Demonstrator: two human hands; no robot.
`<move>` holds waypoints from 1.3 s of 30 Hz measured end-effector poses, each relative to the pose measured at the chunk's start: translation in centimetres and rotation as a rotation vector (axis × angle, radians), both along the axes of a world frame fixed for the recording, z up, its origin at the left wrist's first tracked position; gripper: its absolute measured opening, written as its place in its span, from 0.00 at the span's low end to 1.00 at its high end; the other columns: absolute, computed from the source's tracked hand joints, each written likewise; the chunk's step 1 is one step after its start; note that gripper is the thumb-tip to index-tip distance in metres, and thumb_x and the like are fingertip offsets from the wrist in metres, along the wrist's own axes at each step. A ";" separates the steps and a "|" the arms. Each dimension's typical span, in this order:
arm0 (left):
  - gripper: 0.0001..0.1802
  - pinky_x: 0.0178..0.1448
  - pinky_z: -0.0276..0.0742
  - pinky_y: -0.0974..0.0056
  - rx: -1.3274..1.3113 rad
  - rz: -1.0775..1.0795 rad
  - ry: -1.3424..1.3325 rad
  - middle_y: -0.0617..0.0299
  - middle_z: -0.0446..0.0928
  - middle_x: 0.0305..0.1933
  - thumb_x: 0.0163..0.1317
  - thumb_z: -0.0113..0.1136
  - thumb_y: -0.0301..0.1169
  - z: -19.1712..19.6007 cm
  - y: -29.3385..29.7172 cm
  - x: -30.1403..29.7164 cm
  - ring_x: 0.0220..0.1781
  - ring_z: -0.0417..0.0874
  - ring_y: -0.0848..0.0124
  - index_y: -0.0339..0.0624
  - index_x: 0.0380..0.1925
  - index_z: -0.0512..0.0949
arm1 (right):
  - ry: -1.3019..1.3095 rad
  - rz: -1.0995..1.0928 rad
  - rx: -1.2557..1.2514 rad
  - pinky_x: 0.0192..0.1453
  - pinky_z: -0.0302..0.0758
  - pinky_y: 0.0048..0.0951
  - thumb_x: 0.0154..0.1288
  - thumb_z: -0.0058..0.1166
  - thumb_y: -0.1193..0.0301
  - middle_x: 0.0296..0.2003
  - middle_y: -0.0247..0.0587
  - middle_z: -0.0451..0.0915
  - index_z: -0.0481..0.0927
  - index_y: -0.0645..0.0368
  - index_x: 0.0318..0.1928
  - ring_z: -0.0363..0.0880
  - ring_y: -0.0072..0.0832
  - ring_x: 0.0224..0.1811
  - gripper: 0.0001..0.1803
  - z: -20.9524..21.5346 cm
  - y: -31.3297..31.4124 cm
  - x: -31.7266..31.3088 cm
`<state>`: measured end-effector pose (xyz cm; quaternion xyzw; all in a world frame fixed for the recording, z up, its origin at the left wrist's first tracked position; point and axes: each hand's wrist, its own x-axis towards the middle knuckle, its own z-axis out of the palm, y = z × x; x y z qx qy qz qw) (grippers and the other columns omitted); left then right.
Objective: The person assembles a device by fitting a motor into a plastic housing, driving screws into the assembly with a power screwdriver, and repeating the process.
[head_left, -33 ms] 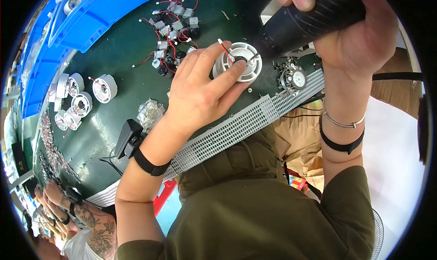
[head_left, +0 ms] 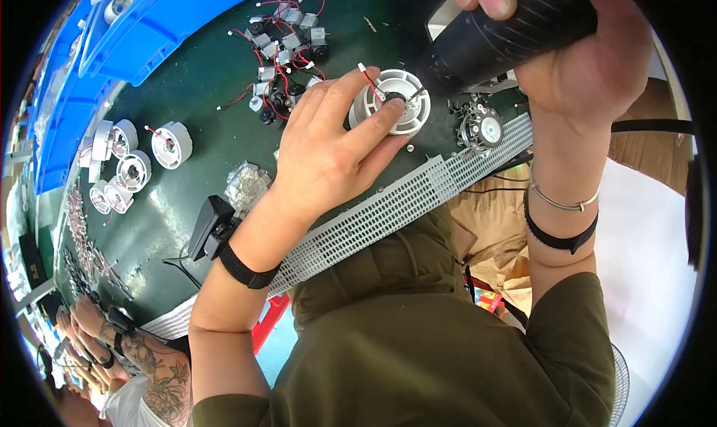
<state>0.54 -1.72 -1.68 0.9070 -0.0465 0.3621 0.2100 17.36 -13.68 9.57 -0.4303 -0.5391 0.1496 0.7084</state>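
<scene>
My left hand (head_left: 325, 147) grips a round white plastic housing (head_left: 415, 121), with a finger pressed near the black part at its hub. A red wire with a white plug sticks up from the housing. My right hand (head_left: 582, 76) is wrapped round a black electric screwdriver (head_left: 500, 42), tilted so that its bit points into the housing near the hub. Whether the bit sits on a screw is too small to tell. Right of the housing is a round metal part tray (head_left: 472, 132), holding small dark pieces around a pale disc.
Small motors with red wires (head_left: 287, 53) lie in a heap beyond my left hand. Several white housings (head_left: 172, 145) stand at the left, near blue bins (head_left: 149, 42). A bag of small parts (head_left: 246, 186) and a perforated grey strip (head_left: 373, 221) are nearer. Another person's tattooed arm (head_left: 153, 356) is at lower left.
</scene>
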 end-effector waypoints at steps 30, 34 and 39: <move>0.17 0.47 0.70 0.54 0.094 0.669 0.080 0.53 0.77 0.35 0.49 0.65 0.36 3.8 13.1 -7.3 0.38 0.78 0.55 0.45 0.40 0.78 | 0.091 -0.339 -0.064 0.31 0.77 0.23 0.61 0.59 0.68 0.30 0.41 0.77 0.68 0.68 0.51 0.78 0.25 0.28 0.23 5.0 3.5 -3.5; 0.15 0.49 0.70 0.55 0.376 0.714 0.360 0.55 0.79 0.37 0.50 0.64 0.43 2.0 18.4 -10.7 0.39 0.78 0.56 0.48 0.36 0.81 | -0.333 -0.799 0.161 0.45 0.73 0.27 0.59 0.58 0.69 0.38 0.45 0.76 0.68 0.69 0.48 0.75 0.29 0.38 0.21 1.4 4.0 -3.3; 0.16 0.56 0.68 0.53 0.584 0.916 0.498 0.59 0.77 0.48 0.56 0.59 0.40 1.8 21.9 -14.3 0.49 0.77 0.56 0.46 0.43 0.79 | -0.850 -0.236 -0.494 0.37 0.75 0.30 0.53 0.60 0.75 0.35 0.37 0.79 0.78 0.57 0.38 0.78 0.33 0.34 0.10 -4.6 2.4 -9.5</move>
